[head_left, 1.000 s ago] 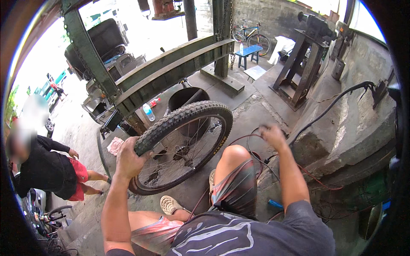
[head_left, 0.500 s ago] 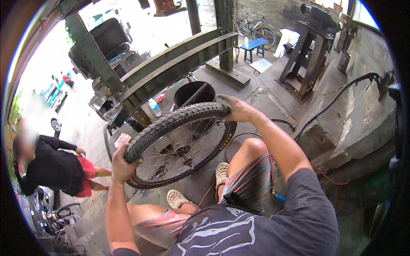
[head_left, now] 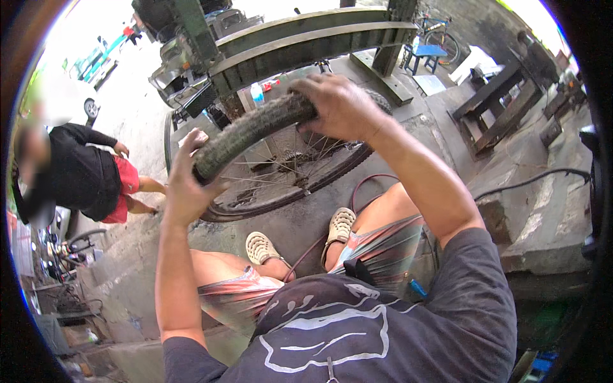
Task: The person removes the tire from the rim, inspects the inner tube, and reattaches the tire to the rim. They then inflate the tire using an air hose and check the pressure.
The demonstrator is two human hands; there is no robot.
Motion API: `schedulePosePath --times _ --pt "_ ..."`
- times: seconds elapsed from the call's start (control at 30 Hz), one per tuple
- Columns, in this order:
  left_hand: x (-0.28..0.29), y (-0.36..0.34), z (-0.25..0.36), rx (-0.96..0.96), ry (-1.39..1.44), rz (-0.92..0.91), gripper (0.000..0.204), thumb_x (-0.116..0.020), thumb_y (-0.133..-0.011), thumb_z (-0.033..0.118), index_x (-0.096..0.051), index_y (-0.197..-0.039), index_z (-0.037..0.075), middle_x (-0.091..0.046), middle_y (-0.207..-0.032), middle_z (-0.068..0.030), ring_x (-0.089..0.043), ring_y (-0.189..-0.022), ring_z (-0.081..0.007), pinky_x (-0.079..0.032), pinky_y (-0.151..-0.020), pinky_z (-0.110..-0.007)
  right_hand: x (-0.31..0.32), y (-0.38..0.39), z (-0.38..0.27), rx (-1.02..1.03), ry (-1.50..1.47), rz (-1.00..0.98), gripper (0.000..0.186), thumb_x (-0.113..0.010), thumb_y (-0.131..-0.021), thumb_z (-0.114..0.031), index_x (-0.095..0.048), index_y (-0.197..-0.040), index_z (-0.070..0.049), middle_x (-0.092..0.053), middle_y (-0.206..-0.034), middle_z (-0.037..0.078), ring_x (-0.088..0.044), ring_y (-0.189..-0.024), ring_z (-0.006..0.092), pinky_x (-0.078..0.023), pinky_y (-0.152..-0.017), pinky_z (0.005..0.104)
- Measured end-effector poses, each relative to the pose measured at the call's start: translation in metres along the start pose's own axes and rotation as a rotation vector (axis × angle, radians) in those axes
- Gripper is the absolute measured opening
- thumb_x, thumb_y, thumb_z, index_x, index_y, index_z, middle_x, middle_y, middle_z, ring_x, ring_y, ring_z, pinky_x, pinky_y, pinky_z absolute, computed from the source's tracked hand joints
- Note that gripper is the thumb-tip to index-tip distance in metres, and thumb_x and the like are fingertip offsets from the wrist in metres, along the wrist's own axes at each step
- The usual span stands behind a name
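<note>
A bicycle wheel [head_left: 246,134] with a knobby black tyre is tilted up in front of my shins, its thin spokes and dark sprocket cluster [head_left: 290,161] facing me. On its far upper rim, my right hand [head_left: 335,108] is closed over the tread. At the wheel's left side my left hand [head_left: 190,185] wraps the tyre, thumb apart on the inner side. The tread between the hands is smeared by motion. The wheel's lower edge reaches close to the floor; whether it touches I cannot tell.
Behind the wheel stands a green steel beam frame [head_left: 306,48], with a water bottle [head_left: 257,94] near it. A red hose [head_left: 357,191] runs by my right shoe [head_left: 340,223]. A person in red shorts [head_left: 80,172] stands at left. A blue bench [head_left: 426,57] is at back right.
The view has shifted, so the surroundings sit higher. My right hand now grips farther left along the top of the tyre, with more tyre showing to its right. The black bucket behind is now hidden.
</note>
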State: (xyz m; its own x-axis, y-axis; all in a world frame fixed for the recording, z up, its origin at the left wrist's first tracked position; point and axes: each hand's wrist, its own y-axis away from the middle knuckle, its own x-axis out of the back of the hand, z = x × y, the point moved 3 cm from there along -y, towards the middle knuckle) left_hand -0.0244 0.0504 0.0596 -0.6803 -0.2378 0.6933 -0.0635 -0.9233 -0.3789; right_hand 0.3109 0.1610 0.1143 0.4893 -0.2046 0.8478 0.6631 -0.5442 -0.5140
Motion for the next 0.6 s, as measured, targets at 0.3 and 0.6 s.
schedulePosePath --times 0.3,0.6 --pt "-0.019 0.003 -0.037 0.129 -0.223 0.02 0.063 -0.102 -0.073 0.033 -0.073 -0.122 0.008 -0.08 -0.11 -0.0172 -0.078 -0.104 -0.0393 -0.06 -0.088 -0.048 -0.019 0.028 0.06 -0.309 -0.132 -0.136 0.075 -0.1 -0.069 -0.042 -0.072 -0.128 -0.005 -0.078 -0.114 0.021 -0.074 -0.114 0.0418 -0.059 -0.1 0.0489" --pt "-0.009 0.015 -0.063 0.112 -0.211 0.093 0.057 -0.103 -0.07 0.029 -0.073 -0.112 0.005 -0.078 -0.104 -0.0204 -0.076 -0.098 -0.0425 -0.059 -0.086 -0.049 -0.037 0.008 0.054 -0.172 -0.038 -0.065 0.061 -0.1 -0.064 -0.049 -0.072 -0.097 -0.006 -0.075 -0.094 0.019 -0.074 -0.098 0.0435 -0.059 -0.085 0.0523"
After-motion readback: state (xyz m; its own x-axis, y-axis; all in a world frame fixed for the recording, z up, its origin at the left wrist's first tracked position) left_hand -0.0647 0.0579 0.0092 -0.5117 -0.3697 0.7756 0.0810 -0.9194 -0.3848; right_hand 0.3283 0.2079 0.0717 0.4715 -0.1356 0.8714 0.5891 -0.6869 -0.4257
